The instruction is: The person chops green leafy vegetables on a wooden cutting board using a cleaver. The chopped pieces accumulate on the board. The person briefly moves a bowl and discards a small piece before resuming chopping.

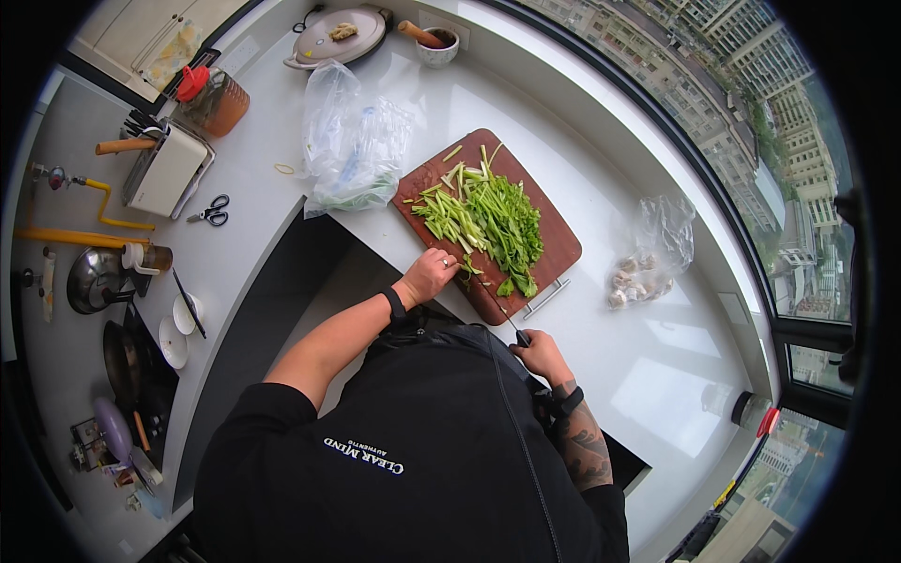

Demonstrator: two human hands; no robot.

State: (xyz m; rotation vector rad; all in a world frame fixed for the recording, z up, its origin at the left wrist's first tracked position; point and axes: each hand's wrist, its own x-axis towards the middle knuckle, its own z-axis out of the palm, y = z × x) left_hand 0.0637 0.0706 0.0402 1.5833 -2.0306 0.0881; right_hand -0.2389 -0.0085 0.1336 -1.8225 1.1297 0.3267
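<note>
A reddish-brown wooden cutting board (559,232) lies on the white counter, bearing cut green stalks (450,214) and a heap of leafy greens (503,218). At the board's near left edge is my left hand (428,276), with a ring on one finger, its fingertips together at a small leafy piece (469,265). My right hand (543,353) is closed around the black handle of a kitchen knife (522,338) at the near edge. The thin blade points up and left across the board towards my left hand.
Plastic bags (355,151) lie beyond the board to the left, and a clear bag of mushroom-like pieces (639,281) lies to the right. Black-handled scissors (211,211), a knife block (165,169) and a red-lidded jar (215,105) stand or lie left. A mortar (438,53) is at the back.
</note>
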